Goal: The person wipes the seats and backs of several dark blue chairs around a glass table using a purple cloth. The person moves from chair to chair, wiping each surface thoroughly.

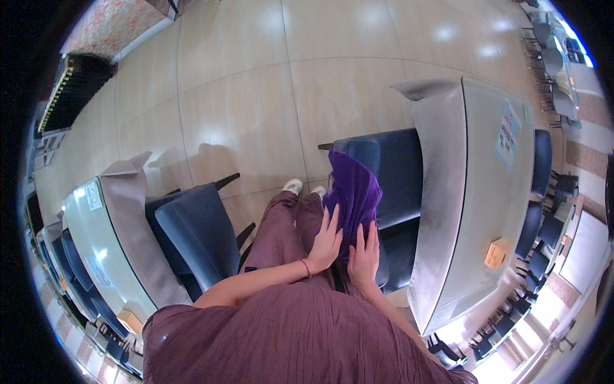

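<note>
Purple cloth point(354, 192), qty 1: soft, creased textile, ragged at its L edge; located approx. centre of view, just R of the wearer's legs, at the back of a dk. blue chair point(401, 163). Contact w/ chair: can't tell from this angle.

L hand point(326, 246): on L side of cloth nr. its lower end; fingers extended, laid along the fabric, not curled into a fist. Thin red cord point(306, 267) at wrist.

R hand point(364, 259): on lower R part of cloth, just beside L hand; fingers straight, slightly apart, resting on the fabric, likewise uncurled.

R table point(492, 205): pale, smooth top w/ grey cover point(439, 205) hanging down the near side. On it: printed sheet point(508, 136), far end; small tan box point(497, 253), near end. Second dk. blue seat point(401, 253) at same side, next to first.

L table point(96, 221): similar pale top, grey cover point(134, 221), small tan box point(130, 321) at near end. Dk. blue chair w/ dk. legs point(198, 233) alongside, between table & wearer.

Wearer: maroon top point(307, 339), maroon trousers point(272, 240), white shoes point(293, 186). Floor point(236, 83): beige, glossy, lg. tiles w/ dk. joints, reflecting lights.
</note>
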{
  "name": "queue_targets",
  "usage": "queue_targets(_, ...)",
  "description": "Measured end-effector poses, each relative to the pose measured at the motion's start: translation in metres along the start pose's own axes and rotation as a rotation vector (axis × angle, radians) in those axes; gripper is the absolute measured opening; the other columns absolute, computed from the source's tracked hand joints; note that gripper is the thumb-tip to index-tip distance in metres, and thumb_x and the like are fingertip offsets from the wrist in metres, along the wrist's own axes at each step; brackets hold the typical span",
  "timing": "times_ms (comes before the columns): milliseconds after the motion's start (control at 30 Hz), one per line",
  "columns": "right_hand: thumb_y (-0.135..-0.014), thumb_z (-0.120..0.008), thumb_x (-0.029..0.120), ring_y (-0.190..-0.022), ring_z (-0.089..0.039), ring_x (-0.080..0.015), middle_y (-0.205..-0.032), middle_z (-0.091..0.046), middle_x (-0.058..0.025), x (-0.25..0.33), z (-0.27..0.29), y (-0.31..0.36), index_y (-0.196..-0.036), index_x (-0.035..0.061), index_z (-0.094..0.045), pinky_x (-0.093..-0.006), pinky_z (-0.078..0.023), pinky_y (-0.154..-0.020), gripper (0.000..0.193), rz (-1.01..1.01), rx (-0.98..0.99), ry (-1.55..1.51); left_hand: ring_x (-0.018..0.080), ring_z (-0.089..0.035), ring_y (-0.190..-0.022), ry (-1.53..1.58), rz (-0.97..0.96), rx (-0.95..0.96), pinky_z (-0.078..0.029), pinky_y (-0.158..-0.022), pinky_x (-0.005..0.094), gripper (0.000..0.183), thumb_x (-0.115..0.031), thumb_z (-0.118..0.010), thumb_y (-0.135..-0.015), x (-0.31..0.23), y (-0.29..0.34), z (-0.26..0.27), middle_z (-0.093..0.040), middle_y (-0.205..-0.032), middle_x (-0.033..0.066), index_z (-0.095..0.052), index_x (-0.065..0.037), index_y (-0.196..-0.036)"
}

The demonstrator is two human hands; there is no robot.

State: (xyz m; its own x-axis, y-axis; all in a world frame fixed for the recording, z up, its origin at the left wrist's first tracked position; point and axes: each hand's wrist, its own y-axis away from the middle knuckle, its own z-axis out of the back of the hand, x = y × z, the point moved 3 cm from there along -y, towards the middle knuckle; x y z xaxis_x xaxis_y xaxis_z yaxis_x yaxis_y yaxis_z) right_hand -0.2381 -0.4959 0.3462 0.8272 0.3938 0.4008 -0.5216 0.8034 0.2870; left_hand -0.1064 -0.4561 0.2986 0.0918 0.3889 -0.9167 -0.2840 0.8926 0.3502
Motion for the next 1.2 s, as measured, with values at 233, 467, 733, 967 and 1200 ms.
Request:
queue_targets(233, -0.095, -0.060, 0.024, -0.141, -0.027, -0.0548, -0.158, -0.017, -0.0360, 0.008, -0.009, -0.066, -0.150, -0.0042, -0.033, -0.0554, -0.027, -0.116, 0.067, -0.011, -0.162, -0.045, 0.0453, -0.032, -0.144, 0.298, -0.082, -0.230, -0.029, -0.117, 0.0433, 0.056, -0.015, -0.042, -0.105, 0.020, -0.068, -0.003, -0.031, -0.154, 0.0342, -0.025, 0.001, -0.155)
queue_targets(467, -0.098, -0.059, 0.033, -0.139, -0.029, -0.0553, -0.158, -0.015, -0.0359, 0.018, 0.004, -0.141, -0.150, -0.0029, -0.034, -0.0557, -0.030, -0.114, 0.068, 0.051, -0.296, 0.065, 0.0350, -0.033, -0.146, 0.657, 0.065, -0.041, -0.024, -0.120, 0.0373, 0.057, -0.034, -0.036, -0.108, 0.061, -0.184, -0.010, -0.035, -0.157, 0.0242, -0.035, 0.006, -0.149)
queue_targets(733, -0.095, -0.062, 0.029, -0.139, -0.030, -0.0553, -0.156, -0.019, -0.0373, 0.018, -0.003, -0.102, -0.153, 0.0050, -0.034, -0.0543, -0.032, -0.114, 0.069, 0.025, -0.206, 0.088, 0.0202, -0.056, -0.117, 1.242, 0.488, 0.105, -0.039, -0.108, 0.0334, 0.064, -0.050, -0.034, -0.107, 0.080, -0.146, -0.034, -0.061, -0.132, 0.0103, -0.050, 0.001, -0.141)
queue_targets(967, -0.089, -0.064, 0.014, -0.132, -0.042, -0.0474, -0.158, -0.028, -0.0268, 0.021, -0.007, -0.001, -0.151, 0.0059, -0.038, -0.0503, -0.036, -0.110, 0.068, -0.049, -0.117, 0.135, 0.0211, -0.049, -0.131, 1.056, 0.592, -0.093, -0.033, -0.113, 0.0288, 0.058, -0.041, -0.034, -0.109, 0.083, -0.012, -0.046, -0.052, -0.145, 0.0115, -0.045, 0.003, -0.145)
queue_targets(1200, -0.085, -0.067, 0.013, -0.139, -0.041, -0.0340, -0.153, -0.044, -0.0108, -0.011, -0.015, 0.070, -0.142, 0.0116, -0.053, -0.0528, -0.029, -0.114, 0.059, -0.250, -0.104, 0.158, 0.0597, -0.006, -0.145, -0.401, -0.224, -0.050, -0.012, -0.119, 0.0618, 0.058, -0.031, -0.056, -0.098, -0.006, -0.023, -0.001, -0.013, -0.157, 0.0388, -0.043, -0.006, -0.149)
